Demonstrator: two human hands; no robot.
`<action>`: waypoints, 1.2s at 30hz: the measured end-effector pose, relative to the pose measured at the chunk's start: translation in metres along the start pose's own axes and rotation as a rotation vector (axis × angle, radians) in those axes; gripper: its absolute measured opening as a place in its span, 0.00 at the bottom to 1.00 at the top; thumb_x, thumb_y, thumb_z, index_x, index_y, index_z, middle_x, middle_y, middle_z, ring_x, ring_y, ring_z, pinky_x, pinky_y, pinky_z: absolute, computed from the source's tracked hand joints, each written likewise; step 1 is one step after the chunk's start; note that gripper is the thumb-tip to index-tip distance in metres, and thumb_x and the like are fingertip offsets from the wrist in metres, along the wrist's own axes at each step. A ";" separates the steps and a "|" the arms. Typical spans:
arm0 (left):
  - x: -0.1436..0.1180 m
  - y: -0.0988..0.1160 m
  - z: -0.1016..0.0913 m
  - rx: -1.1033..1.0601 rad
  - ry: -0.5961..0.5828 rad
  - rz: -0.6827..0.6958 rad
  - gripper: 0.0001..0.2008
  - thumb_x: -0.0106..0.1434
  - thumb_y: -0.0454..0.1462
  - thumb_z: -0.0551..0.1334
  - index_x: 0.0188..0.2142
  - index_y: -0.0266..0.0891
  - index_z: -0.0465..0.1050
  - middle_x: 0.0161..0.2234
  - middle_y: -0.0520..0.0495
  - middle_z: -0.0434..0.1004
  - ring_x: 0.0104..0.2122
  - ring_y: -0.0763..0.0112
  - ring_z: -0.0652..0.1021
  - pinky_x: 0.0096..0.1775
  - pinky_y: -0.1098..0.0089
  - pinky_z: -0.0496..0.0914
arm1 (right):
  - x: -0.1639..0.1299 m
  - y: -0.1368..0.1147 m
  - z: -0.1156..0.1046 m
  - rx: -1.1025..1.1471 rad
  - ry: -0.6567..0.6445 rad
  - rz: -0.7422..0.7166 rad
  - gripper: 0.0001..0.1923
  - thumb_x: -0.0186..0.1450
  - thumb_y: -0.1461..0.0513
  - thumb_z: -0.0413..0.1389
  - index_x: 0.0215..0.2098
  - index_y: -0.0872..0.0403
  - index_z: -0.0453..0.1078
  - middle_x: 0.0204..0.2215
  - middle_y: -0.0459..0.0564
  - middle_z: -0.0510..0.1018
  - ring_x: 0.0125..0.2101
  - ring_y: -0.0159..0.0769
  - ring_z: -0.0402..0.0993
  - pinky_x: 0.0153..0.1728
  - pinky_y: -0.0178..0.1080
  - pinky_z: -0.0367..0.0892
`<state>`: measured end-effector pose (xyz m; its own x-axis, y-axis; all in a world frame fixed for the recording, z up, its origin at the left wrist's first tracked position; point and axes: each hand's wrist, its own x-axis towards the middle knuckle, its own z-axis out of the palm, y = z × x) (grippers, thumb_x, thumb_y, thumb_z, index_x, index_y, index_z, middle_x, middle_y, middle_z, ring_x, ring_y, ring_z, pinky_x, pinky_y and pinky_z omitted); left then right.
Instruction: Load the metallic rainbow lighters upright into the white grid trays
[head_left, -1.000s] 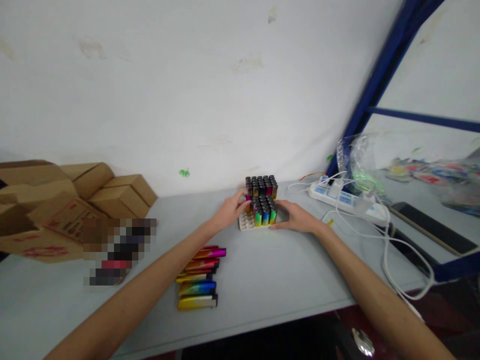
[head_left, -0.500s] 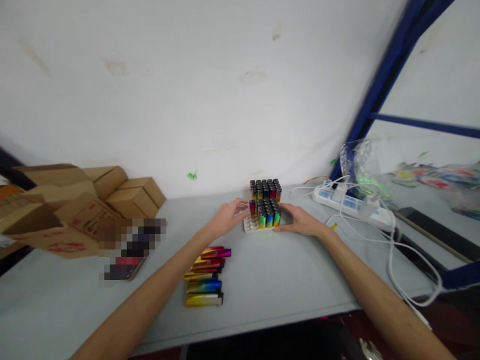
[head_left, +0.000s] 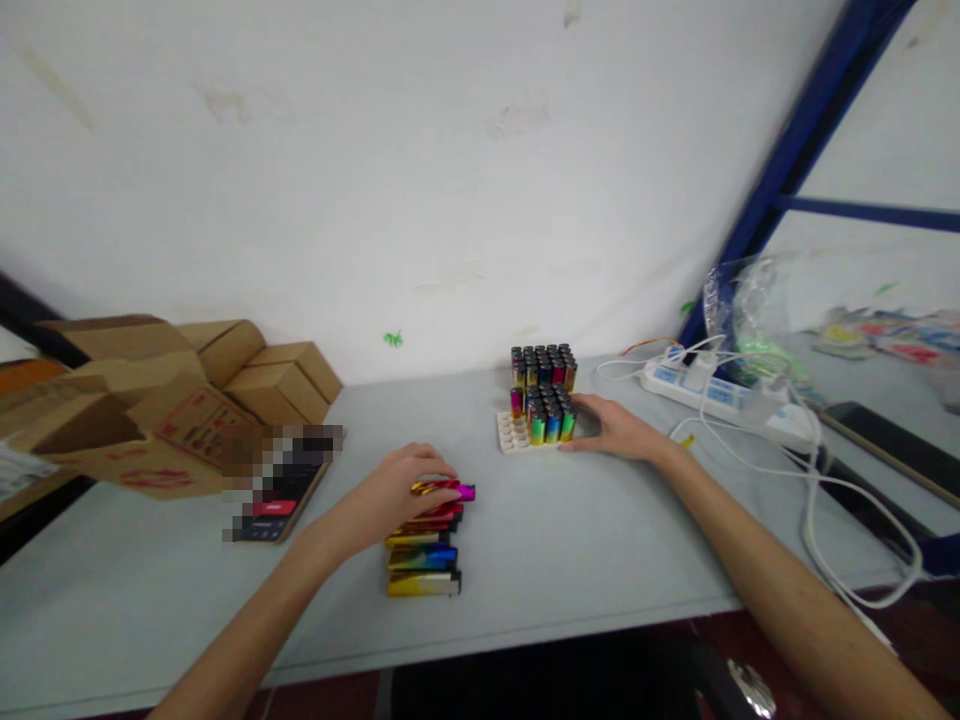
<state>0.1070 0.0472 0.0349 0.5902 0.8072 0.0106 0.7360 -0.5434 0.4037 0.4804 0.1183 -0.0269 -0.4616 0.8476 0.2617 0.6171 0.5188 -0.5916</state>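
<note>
My left hand (head_left: 412, 490) is closed over the uppermost of several metallic lighters (head_left: 422, 585) lying in a column on the table. That lighter's magenta end (head_left: 466, 492) pokes out past my fingertips. Red, yellow and blue lighters lie below it, side by side. My right hand (head_left: 611, 430) is curved around the right side of a white holed tray (head_left: 512, 436), thumb at its front corner. Upright lighters (head_left: 553, 422) with dark tops fill the tray's right part, and a single magenta-red lighter (head_left: 517, 402) stands further left. Bare holes show at the tray's left and front.
Another block of upright lighters (head_left: 544, 365) stands behind the tray, near the wall. Cardboard boxes (head_left: 172, 420) and a phone (head_left: 300, 490) lie to the left. On the right are a power strip (head_left: 727, 400) with loose white cables, another phone (head_left: 892, 448) and a blue frame (head_left: 772, 190).
My left hand has moved from the tray's left side down and left to the lying lighters, closing on the top one. My right hand stays at the tray. The view has shifted slightly.
</note>
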 end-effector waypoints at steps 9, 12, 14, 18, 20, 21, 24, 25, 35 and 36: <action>-0.027 -0.073 0.006 0.438 0.612 -0.282 0.27 0.70 0.50 0.51 0.59 0.34 0.65 0.65 0.28 0.53 0.66 0.44 0.58 0.63 0.45 0.57 | 0.000 0.004 0.002 -0.021 0.009 0.000 0.40 0.55 0.48 0.67 0.60 0.56 0.66 0.57 0.60 0.74 0.56 0.55 0.72 0.59 0.56 0.66; -0.037 -0.097 0.008 0.416 0.545 -0.313 0.29 0.70 0.50 0.49 0.61 0.33 0.62 0.68 0.28 0.47 0.67 0.43 0.56 0.63 0.45 0.56 | 0.000 0.005 0.002 -0.023 0.009 -0.001 0.40 0.55 0.48 0.67 0.61 0.56 0.66 0.58 0.60 0.74 0.56 0.55 0.72 0.59 0.56 0.66; -0.042 -0.099 0.011 0.412 0.514 -0.326 0.29 0.70 0.50 0.49 0.62 0.34 0.61 0.69 0.29 0.45 0.67 0.42 0.55 0.63 0.44 0.56 | 0.000 0.004 0.002 -0.029 0.006 0.003 0.40 0.56 0.48 0.67 0.61 0.56 0.66 0.58 0.60 0.74 0.56 0.55 0.72 0.60 0.56 0.66; -0.041 -0.073 0.013 0.388 0.530 -0.297 0.28 0.70 0.50 0.51 0.63 0.37 0.61 0.69 0.31 0.47 0.67 0.43 0.56 0.63 0.43 0.57 | 0.000 0.003 0.001 -0.046 0.000 0.016 0.40 0.56 0.48 0.67 0.61 0.56 0.65 0.58 0.60 0.74 0.56 0.54 0.72 0.59 0.55 0.66; -0.034 -0.052 0.014 0.326 0.486 -0.196 0.25 0.70 0.49 0.52 0.61 0.39 0.65 0.67 0.35 0.52 0.66 0.47 0.59 0.64 0.46 0.58 | 0.000 0.002 0.001 -0.045 0.003 0.012 0.40 0.56 0.48 0.66 0.61 0.56 0.65 0.58 0.59 0.74 0.56 0.54 0.73 0.59 0.55 0.66; -0.029 -0.042 0.014 0.272 0.425 -0.129 0.23 0.71 0.48 0.52 0.59 0.41 0.67 0.66 0.37 0.56 0.66 0.50 0.61 0.64 0.48 0.59 | -0.001 0.002 0.001 -0.042 0.003 0.011 0.40 0.56 0.48 0.67 0.61 0.56 0.66 0.58 0.59 0.74 0.56 0.55 0.73 0.59 0.55 0.66; -0.015 -0.016 0.017 0.090 0.205 0.036 0.18 0.71 0.47 0.53 0.51 0.44 0.75 0.62 0.41 0.66 0.62 0.58 0.67 0.63 0.56 0.63 | -0.001 0.002 0.001 -0.033 0.006 0.014 0.39 0.56 0.48 0.67 0.61 0.56 0.66 0.58 0.59 0.74 0.56 0.55 0.73 0.59 0.55 0.66; -0.010 -0.011 0.019 0.052 0.153 0.062 0.17 0.71 0.47 0.54 0.48 0.44 0.77 0.60 0.42 0.68 0.61 0.59 0.68 0.62 0.57 0.64 | -0.001 0.002 0.001 -0.032 0.006 0.015 0.39 0.56 0.48 0.67 0.61 0.56 0.66 0.58 0.59 0.74 0.56 0.55 0.73 0.59 0.55 0.66; 0.015 -0.006 0.024 -0.112 0.114 0.099 0.11 0.66 0.45 0.62 0.40 0.43 0.79 0.51 0.43 0.77 0.56 0.60 0.74 0.60 0.59 0.64 | 0.000 0.007 0.003 -0.039 0.005 0.011 0.39 0.56 0.48 0.67 0.60 0.56 0.67 0.57 0.59 0.75 0.55 0.54 0.73 0.59 0.55 0.66; 0.018 -0.002 0.021 -0.153 0.156 0.089 0.11 0.67 0.45 0.61 0.41 0.43 0.77 0.50 0.44 0.78 0.54 0.61 0.75 0.59 0.61 0.66 | 0.000 0.007 0.003 -0.034 0.008 0.008 0.39 0.55 0.48 0.67 0.60 0.56 0.67 0.57 0.59 0.75 0.55 0.54 0.73 0.59 0.54 0.66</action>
<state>0.1230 0.0575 0.0147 0.5832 0.7901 0.1891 0.6176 -0.5824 0.5286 0.4827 0.1218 -0.0332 -0.4519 0.8524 0.2631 0.6423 0.5156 -0.5671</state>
